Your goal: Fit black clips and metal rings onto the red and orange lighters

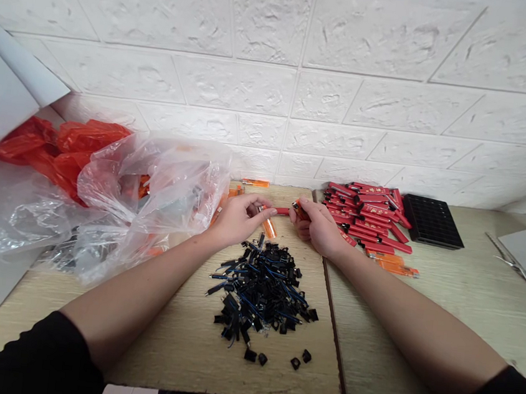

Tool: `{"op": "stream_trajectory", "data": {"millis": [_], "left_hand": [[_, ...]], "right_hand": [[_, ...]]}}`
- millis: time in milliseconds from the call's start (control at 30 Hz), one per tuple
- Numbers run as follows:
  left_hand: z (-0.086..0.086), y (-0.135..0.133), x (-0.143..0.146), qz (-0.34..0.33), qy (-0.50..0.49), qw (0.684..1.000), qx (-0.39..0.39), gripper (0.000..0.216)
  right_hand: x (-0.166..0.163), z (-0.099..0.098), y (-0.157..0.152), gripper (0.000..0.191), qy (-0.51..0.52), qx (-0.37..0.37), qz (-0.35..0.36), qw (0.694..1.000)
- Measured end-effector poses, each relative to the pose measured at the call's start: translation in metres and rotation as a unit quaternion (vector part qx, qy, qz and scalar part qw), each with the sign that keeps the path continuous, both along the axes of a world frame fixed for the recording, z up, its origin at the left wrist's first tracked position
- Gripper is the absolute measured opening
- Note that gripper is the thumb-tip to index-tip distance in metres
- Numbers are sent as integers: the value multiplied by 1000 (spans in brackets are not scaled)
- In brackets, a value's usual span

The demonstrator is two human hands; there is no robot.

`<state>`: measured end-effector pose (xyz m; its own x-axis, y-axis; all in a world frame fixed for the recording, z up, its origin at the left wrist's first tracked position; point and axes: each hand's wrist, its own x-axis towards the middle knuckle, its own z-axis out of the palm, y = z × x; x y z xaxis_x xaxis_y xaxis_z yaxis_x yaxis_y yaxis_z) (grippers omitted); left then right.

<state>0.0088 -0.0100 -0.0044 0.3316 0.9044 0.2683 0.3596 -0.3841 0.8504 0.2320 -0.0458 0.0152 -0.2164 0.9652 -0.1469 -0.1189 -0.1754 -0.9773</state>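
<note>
My left hand (pixel 240 218) pinches a translucent orange lighter (pixel 269 227) by its upper end, between thumb and fingers. The fingers of my right hand (pixel 315 226) are closed round another orange piece with a dark top (pixel 301 210), which looks like a lighter and is partly hidden by the fingers. Between the hands shows a red stick-like piece (pixel 283 211); I cannot tell whether either hand touches it. Just below the hands lies a heap of small black parts (pixel 265 285) with thin blue wires. Several loose black caps (pixel 263 359) lie nearer the front edge.
Right of my hands is a pile of red lighters (pixel 371 218) with gold lettering, beside a black gridded tray (pixel 433 221). Orange lighters (pixel 392 264) lie before the pile. Clear plastic bags (pixel 151 191) and a red bag (pixel 70 148) fill the left. Metal tweezers (pixel 514 264) lie far right.
</note>
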Motion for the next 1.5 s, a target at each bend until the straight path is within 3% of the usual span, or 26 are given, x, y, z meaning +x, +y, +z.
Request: {"op": "stream_trajectory", "data": {"millis": [167,467,633,800,1167,1367,1500], "left_hand": [[0,-2,2,18,-38,999,2,32],[-3,-4,2,60,-73,992,85,33],[4,-7,2,13,-44,993,106,23],[3,-3,-1,-55,14,998,16,36],[7,-5,1,-90,-108,982,-126,37],[12,-3,2,-66,-102,988,-96,38],[13,-2,3,-105,-173,961,-188,54]], "right_hand": [[0,-1,0,59,9,0,0,1000],[3,-5,1,62,14,-4,16,1000],[3,-5,1,63,11,-3,21,1000],[3,-5,1,63,5,2,18,1000],[3,-6,1,63,-8,15,27,999],[3,-5,0,63,-9,9,34,999],[2,-3,-1,63,-5,5,26,1000]]}}
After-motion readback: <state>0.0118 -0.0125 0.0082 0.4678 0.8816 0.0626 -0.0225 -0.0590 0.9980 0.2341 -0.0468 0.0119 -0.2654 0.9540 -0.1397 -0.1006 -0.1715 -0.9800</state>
